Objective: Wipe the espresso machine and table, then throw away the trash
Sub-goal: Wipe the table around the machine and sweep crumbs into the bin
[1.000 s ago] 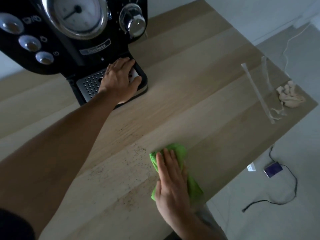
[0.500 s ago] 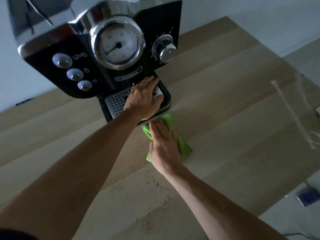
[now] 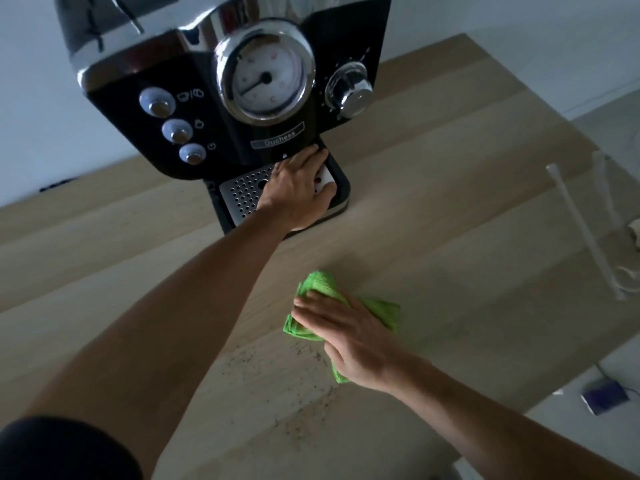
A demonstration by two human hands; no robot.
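- The person's left hand (image 3: 298, 194) lies spread, fingers loose, over the drip tray (image 3: 242, 194) of the black espresso machine (image 3: 221, 98) at the far left, probably to keep it from sliding while the table is rubbed.
- The right hand (image 3: 341, 336) is flat, palm down, fingers extended, pressing a crumpled green cloth (image 3: 317, 282) onto the wooden table (image 3: 450, 209), near and right of the machine; it pins the cloth rather than gripping it.
- Dark specks (image 3: 277, 362) lie scattered just near and left of the cloth, so that patch seems yet to be wiped.
- At the far right edge sit a clear wrapper (image 3: 581, 233) and a pale scrap (image 3: 635, 232), likely the trash, well apart from both hands.
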